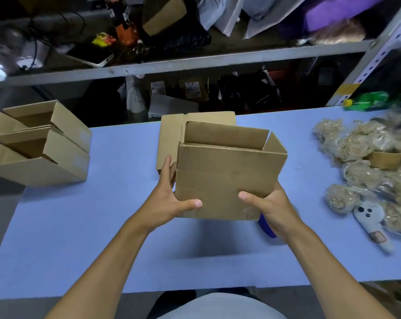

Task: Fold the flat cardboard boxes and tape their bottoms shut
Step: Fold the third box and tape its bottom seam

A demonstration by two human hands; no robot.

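Opened box held above the blue table

Both hands grip the cardboard box [227, 178] at its lower corners: left hand [169, 201] and right hand [270, 206], thumbs pressed on its near face, fingers behind.

Matt brown cardboard box [227, 180]; smooth matt blue table [103, 226].

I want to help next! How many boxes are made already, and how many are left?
Two folded boxes sit finished-looking at the table's left edge. The left hand and right hand hold a third box, opened up. A flat stack behind it is left; I can't count it.
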